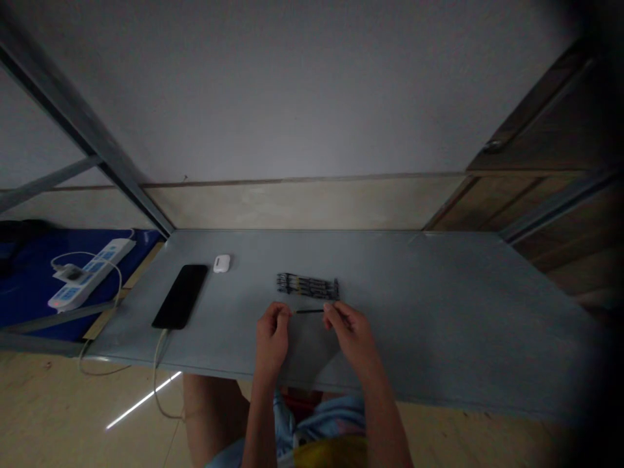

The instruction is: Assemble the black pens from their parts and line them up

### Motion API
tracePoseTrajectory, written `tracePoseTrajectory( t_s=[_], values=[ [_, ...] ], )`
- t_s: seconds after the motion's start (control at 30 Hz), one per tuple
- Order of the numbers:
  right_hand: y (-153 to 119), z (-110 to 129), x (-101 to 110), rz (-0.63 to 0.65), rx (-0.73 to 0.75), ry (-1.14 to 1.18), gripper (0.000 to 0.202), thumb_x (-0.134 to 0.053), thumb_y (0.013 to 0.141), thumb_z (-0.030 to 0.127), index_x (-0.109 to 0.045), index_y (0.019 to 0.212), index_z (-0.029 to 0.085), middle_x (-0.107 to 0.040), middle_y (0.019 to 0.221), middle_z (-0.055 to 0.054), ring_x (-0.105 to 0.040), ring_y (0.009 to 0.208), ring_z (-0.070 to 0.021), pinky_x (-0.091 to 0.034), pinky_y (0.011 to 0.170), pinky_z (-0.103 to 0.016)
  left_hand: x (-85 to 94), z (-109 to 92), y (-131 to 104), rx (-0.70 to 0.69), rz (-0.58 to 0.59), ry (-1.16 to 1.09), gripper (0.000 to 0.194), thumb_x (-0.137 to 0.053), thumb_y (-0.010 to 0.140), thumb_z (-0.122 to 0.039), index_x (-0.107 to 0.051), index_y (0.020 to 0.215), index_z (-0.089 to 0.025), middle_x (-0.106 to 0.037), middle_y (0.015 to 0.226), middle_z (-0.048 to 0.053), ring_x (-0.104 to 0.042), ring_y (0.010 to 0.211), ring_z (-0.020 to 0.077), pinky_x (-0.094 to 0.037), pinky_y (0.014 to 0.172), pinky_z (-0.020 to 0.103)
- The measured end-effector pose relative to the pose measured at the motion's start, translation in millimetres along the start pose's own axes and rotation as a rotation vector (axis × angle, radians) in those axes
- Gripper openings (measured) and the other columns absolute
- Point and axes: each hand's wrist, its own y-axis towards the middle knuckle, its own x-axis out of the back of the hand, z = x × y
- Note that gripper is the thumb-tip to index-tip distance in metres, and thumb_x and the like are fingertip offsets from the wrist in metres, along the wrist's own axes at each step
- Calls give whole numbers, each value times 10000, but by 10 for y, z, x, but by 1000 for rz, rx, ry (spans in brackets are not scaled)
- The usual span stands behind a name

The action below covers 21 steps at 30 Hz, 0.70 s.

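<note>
Blue covers the surface at the far left, and on it I record a white power strip, set at a slant, with a pale plug seated in it. Next, on the grey tabletop, a black phone lies dark-faced and aslant, a white cable running from its near end over the table's front edge. Just beyond its far right corner sits a small white case, apart from the phone. My left hand is near the front of the table, thumb and fingertips drawn together in a pinch at the left end of a thin black rod; exactly how much of that end lies under the fingertips I cannot tell. The rod runs almost level from one hand to the other, its middle exposed and bridging the gap. Directly behind it, a bundle of dark, slender pieces lies on the tabletop, side by side and roughly parallel to the rod, touched by neither hand as far as the view shows. My right hand has the rod's right end nipped between thumb and forefinger, the remaining fingers curled in. Farther right, brown wooden panelling stands behind the table.
</note>
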Motion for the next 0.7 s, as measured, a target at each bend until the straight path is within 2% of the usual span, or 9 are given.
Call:
tracePoseTrajectory(
  t_s=[0.1, 0.23, 0.47, 0.57, 0.7],
  values=[
    [-42, -29, 26, 5, 0, -16, 311, -527, 880, 451, -563, 693, 205, -544, 648, 9, -520, 636, -157, -387, 593, -247, -6, 28, -12, 29, -55, 40, 337, -393, 926, -413, -461, 677, -196, -430, 585, -32, -401, 563, 126, -294, 547, 240],
    [-86, -31, 38, -12, -11, -3, 269, -540, 873, 445, -599, 760, 208, -586, 696, -4, -553, 679, -170, -403, 613, -251, 8, 33, -24, -6, -42, 86, 354, -390, 935, -411, -414, 652, -200, -397, 571, -44, -388, 561, 120, -284, 554, 238],
    [-102, -61, 17, -104, -58, -23, 418, -494, 891, 488, -510, 585, 204, -458, 543, 21, -461, 541, -141, -357, 537, -253, -5, -16, -6, -72, 13, 89, 211, -404, 907, -304, -546, 805, -187, -555, 700, -13, -515, 672, 144, -350, 640, 237],
    [-128, -85, 34, -69, -41, -26, 377, -516, 886, 472, -535, 625, 201, -489, 581, 18, -481, 573, -144, -363, 554, -251, -14, -12, -6, -70, 2, 111, 248, -401, 912, -315, -504, 722, -192, -493, 617, -34, -469, 597, 129, -316, 593, 236],
    [-173, -114, 68, -5, -21, -2, 245, -566, 864, 425, -606, 767, 204, -567, 680, 5, -531, 656, -158, -395, 604, -251, -12, 9, -13, -26, -29, 135, 382, -421, 915, -420, -399, 605, -198, -364, 516, -54, -367, 505, 109, -252, 527, 246]
  ],
)
